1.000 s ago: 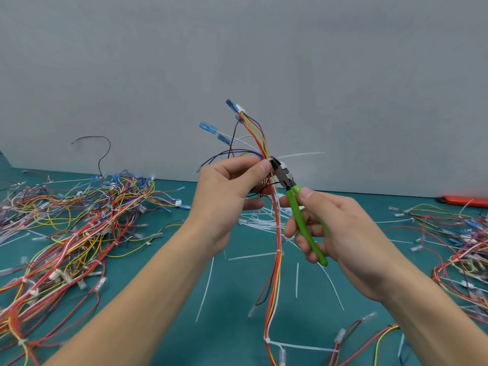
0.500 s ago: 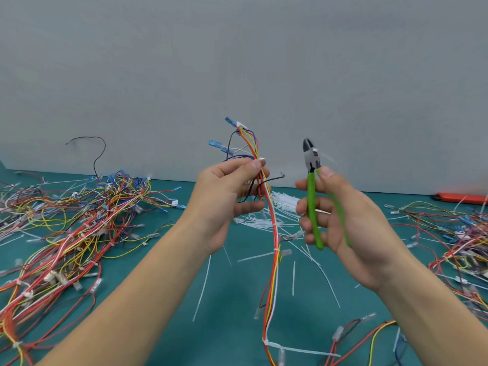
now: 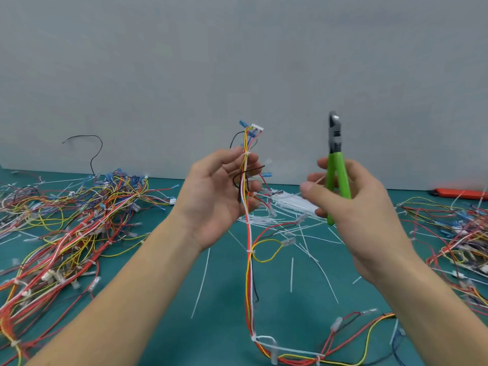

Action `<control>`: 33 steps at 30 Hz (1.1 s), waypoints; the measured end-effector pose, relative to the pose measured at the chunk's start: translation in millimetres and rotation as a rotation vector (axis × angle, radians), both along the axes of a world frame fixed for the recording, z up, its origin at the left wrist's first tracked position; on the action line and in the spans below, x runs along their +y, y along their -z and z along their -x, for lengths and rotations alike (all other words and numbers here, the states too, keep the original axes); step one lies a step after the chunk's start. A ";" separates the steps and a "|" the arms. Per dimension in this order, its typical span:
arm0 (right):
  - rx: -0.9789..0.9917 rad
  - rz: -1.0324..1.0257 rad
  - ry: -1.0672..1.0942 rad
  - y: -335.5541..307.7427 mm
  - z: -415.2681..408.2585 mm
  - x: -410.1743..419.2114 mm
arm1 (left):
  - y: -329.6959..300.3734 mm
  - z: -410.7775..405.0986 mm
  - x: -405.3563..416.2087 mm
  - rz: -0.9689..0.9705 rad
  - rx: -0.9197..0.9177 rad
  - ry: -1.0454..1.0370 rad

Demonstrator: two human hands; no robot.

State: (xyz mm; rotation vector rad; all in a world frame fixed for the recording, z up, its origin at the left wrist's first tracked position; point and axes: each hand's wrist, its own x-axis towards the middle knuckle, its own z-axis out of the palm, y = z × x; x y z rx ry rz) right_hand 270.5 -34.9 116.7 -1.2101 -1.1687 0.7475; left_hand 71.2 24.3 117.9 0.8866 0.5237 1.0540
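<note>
Head camera: a person's left hand [image 3: 216, 196] lifts a multicoloured wire harness [image 3: 248, 233] off the teal desk [image 3: 227, 313]. Its fingers [image 3: 255, 185] curl round the bundle just below a white cable tie [image 3: 247, 154], apparently so the tied section stands upright for inspection while the rest trails down to the desk. The right hand [image 3: 356, 207] grips green-handled flush cutters [image 3: 335, 159], fingers wrapped round the handles, with the blades pointing up and well apart from the wires, seemingly kept ready but out of harm's way. Clipped tie tails [image 3: 291, 274] litter the desk beside heaped harnesses [image 3: 79, 228].
</note>
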 end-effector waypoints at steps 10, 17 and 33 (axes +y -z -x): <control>0.085 -0.082 -0.286 11.4 24.9 -8.4 | 2.3 -9.4 -1.8 -0.083 0.065 0.049; -0.009 -0.210 -0.127 0.1 7.5 -3.4 | 5.3 -13.1 -6.1 -0.240 0.335 -0.008; 0.176 -0.106 -0.068 -10.0 -9.5 -0.9 | 16.5 -26.7 -10.9 -0.360 0.351 -0.002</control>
